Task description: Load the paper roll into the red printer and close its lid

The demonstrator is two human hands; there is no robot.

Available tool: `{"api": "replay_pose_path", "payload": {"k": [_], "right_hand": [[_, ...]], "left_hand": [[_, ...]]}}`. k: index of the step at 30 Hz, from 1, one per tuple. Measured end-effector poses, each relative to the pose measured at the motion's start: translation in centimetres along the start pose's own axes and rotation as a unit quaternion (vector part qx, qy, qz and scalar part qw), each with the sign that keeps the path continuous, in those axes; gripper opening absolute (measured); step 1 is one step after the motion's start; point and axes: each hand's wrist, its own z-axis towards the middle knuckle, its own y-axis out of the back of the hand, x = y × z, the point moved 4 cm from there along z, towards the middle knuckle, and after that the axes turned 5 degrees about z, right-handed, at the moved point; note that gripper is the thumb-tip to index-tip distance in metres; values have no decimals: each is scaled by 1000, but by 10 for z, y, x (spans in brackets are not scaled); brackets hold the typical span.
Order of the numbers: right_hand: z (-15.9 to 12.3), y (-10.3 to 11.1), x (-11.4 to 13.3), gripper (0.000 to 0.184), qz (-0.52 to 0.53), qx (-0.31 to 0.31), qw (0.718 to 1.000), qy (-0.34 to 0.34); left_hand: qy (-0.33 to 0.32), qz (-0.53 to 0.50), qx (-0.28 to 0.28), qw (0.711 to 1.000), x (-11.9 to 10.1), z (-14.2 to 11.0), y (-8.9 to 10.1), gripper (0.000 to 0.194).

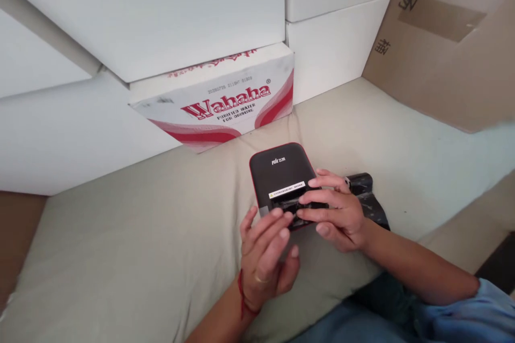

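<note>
A black device [277, 174] with a thin red edge, rounded corners and a white logo lies on the pale cloth. Below a white warning strip [287, 190] on it is a dark recess; what sits inside is mostly hidden by fingers. My right hand [338, 214] reaches in from the right, fingers spread, their tips at the recess. On the near side, my left hand [265, 257] wears a ring and a red string bracelet [242, 292]. Its fingers are stretched out and its tips meet the recess's lower left. Neither hand is wrapped round anything.
Behind the right hand lies a curled black sheet-like thing [372, 209]. A Wahaha water carton [225, 107] stands at the back among large white boxes [201, 5]. A brown cardboard box [438, 53] is at the right. Pale cloth [140, 236] covers the surface.
</note>
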Motion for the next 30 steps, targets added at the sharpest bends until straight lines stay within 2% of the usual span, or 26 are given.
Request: {"api": "replay_pose_path", "payload": {"k": [2, 4, 6, 9, 12, 15, 19, 23, 26, 28, 30], "right_hand": [[0, 4, 1, 28, 2, -15, 1000, -9], [1, 7, 1, 30, 8, -13, 1000, -13], [2, 8, 1, 31, 17, -1, 1000, -10], [4, 10, 0, 32, 25, 13, 1000, -13], [7, 11, -1, 31, 26, 18, 999, -17], [8, 11, 1, 30, 19, 15, 1000, -10], [6, 10, 4, 28, -13, 8, 1000, -1], [2, 8, 8, 28, -58, -8, 998, 5], [7, 9, 10, 30, -40, -6, 999, 14], [15, 11, 10, 30, -2, 6, 1000, -3], [28, 16, 8, 30, 34, 19, 998, -49]], "left_hand": [[84, -28, -37, 995, 13, -1, 3, 65], [185, -71, -50, 979, 30, -2, 3, 63], [267, -131, -20, 954, 47, -4, -2, 67], [330, -218, 53, 917, 65, -8, -12, 75], [355, -265, 93, 892, 73, -10, -19, 80], [366, -289, 93, 880, 76, -10, -23, 85], [371, -292, 81, 878, 77, -11, -25, 90], [355, -268, 94, 891, 76, -12, -26, 85], [341, -289, 97, 889, 75, -12, -29, 83], [354, -327, 73, 873, 76, -11, -32, 85], [397, -346, -15, 850, 81, -13, -33, 76]]}}
